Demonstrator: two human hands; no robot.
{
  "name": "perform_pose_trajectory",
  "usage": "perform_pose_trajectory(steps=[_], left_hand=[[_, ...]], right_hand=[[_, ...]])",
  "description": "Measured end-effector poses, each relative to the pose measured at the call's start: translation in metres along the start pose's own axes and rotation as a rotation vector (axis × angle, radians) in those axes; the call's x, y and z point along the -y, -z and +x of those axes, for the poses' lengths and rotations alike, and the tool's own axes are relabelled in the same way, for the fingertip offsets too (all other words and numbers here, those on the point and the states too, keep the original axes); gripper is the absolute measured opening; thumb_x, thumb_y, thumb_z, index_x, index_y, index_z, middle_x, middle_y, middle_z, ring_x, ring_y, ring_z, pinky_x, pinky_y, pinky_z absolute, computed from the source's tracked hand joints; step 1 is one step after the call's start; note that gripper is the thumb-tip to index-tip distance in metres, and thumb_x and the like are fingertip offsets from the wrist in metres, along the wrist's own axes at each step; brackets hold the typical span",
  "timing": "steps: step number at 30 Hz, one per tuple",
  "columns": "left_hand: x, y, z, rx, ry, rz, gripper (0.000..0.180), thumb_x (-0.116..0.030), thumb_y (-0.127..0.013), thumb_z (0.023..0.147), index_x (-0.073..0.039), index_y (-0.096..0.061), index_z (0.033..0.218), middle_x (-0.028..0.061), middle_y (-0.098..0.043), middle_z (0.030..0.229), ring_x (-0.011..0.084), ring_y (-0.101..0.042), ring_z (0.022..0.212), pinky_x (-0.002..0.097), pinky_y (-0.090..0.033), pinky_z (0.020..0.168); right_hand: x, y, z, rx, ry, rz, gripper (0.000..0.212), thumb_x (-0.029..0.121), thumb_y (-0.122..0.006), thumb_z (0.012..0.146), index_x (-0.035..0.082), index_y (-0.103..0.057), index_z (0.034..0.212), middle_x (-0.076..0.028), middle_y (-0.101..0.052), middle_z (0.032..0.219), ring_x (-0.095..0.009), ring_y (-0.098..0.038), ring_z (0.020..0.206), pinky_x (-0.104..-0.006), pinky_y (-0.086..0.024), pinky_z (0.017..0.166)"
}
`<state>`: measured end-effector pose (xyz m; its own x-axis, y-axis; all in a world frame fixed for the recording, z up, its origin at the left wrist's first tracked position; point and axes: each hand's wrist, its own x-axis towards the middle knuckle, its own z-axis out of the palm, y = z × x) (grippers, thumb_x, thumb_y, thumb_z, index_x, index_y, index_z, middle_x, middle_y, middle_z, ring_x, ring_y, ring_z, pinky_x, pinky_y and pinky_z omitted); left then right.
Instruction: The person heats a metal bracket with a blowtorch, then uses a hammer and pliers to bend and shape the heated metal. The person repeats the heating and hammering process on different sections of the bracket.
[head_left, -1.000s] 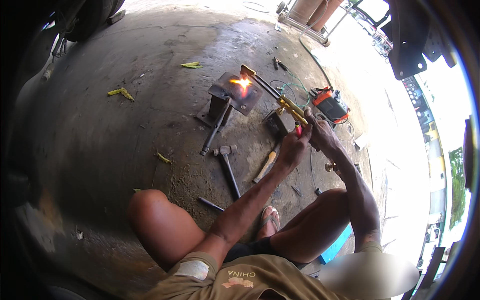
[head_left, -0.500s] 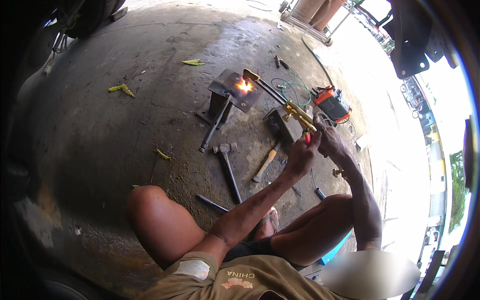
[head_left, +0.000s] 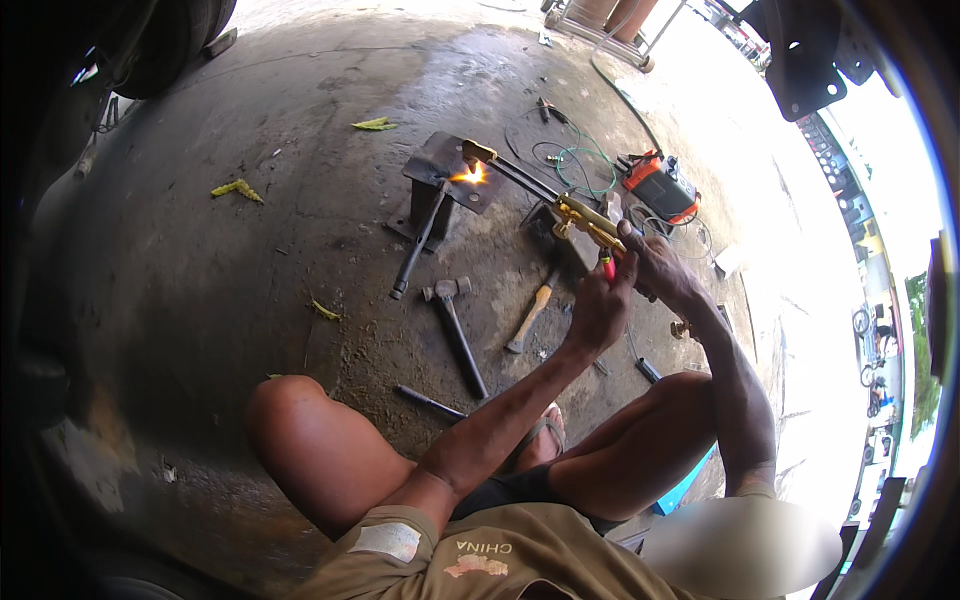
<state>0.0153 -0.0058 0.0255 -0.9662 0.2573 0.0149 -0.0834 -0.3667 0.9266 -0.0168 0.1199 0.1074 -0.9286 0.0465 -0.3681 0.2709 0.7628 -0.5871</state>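
Note:
A brass cutting torch (head_left: pixel 575 213) slants from my hands to a dark steel plate (head_left: pixel 482 199), which rests on a short steel stand. At its head burns a bright orange flame (head_left: pixel 469 174), right against the plate's surface. My right hand (head_left: pixel 660 272) is wrapped round the rear of the torch. Just in front and below, my left hand (head_left: pixel 602 305) is closed at the torch's handle, with a small red object (head_left: pixel 608 265) showing by its fingers; its kind is unclear. A dark metal bar (head_left: pixel 420 240) leans from the plate's near edge toward the floor.
A steel-headed hammer (head_left: pixel 458 335) and a wooden-handled hammer (head_left: pixel 532 316) lie on the concrete nearer me. A metal rod (head_left: pixel 428 401) is by my foot. Beyond my hands stands an orange-and-black machine (head_left: pixel 662 190) with green cable (head_left: pixel 600 160). Gas cylinders (head_left: pixel 625 18) stand on a cart.
The whole scene has slid slightly left in view. The flame's glow has changed from a round burst to a more ragged, sideways orange shape. Both hands keep their hold on the torch.

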Motion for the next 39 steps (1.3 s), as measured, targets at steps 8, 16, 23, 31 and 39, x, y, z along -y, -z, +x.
perform_pose_trajectory(steps=[8, 16, 23, 31, 39], left_hand=[[0.001, -0.001, -0.004, -0.014, -0.008, 0.014, 0.059, -0.049, -0.045, 0.105, 0.005, -0.061, 0.085, 0.0107, -0.057, 0.061, 0.0160, -0.056, 0.060, 0.0403, -0.041, 0.057], [0.000, -0.002, -0.006, -0.023, -0.014, 0.056, 0.064, -0.051, -0.043, 0.105, 0.005, -0.059, 0.078, 0.0097, -0.055, 0.058, 0.0154, -0.053, 0.058, 0.0414, -0.039, 0.055], [0.000, -0.005, -0.010, -0.050, -0.003, 0.025, 0.059, -0.049, -0.044, 0.106, -0.003, -0.049, 0.070, -0.0035, -0.037, 0.059, 0.0085, -0.033, 0.057, 0.0342, -0.026, 0.052], [0.006, -0.006, -0.008, -0.024, -0.010, 0.011, 0.053, -0.044, -0.043, 0.108, -0.001, -0.055, 0.079, -0.0021, -0.044, 0.065, 0.0088, -0.038, 0.062, 0.0323, -0.031, 0.056], [0.029, -0.010, -0.001, -0.021, -0.062, -0.135, 0.049, -0.041, -0.044, 0.108, 0.003, -0.060, 0.094, 0.0029, -0.057, 0.075, 0.0093, -0.048, 0.071, 0.0320, -0.038, 0.065]], right_hand=[[0.000, 0.000, -0.004, 0.016, 0.013, -0.007, 0.087, 0.086, -0.037, 0.088, 0.005, -0.065, 0.076, 0.002, -0.049, 0.057, -0.008, -0.046, 0.050, -0.0287, -0.035, 0.046], [0.002, 0.000, -0.006, 0.003, -0.004, -0.046, 0.089, 0.087, -0.035, 0.087, 0.004, -0.067, 0.078, 0.001, -0.050, 0.057, -0.009, -0.049, 0.050, -0.0300, -0.036, 0.045], [0.003, 0.000, -0.007, 0.004, -0.013, -0.085, 0.090, 0.087, -0.035, 0.087, 0.003, -0.069, 0.082, 0.001, -0.050, 0.057, -0.010, -0.048, 0.050, -0.0306, -0.037, 0.046], [0.001, 0.001, -0.004, 0.010, -0.009, -0.095, 0.092, 0.086, -0.034, 0.089, 0.001, -0.070, 0.088, -0.001, -0.051, 0.059, -0.011, -0.049, 0.055, -0.0321, -0.039, 0.051], [0.008, 0.000, -0.009, -0.043, 0.101, -0.143, 0.088, 0.086, -0.037, 0.087, 0.004, -0.066, 0.082, 0.002, -0.046, 0.057, -0.009, -0.046, 0.053, -0.0305, -0.035, 0.049]])
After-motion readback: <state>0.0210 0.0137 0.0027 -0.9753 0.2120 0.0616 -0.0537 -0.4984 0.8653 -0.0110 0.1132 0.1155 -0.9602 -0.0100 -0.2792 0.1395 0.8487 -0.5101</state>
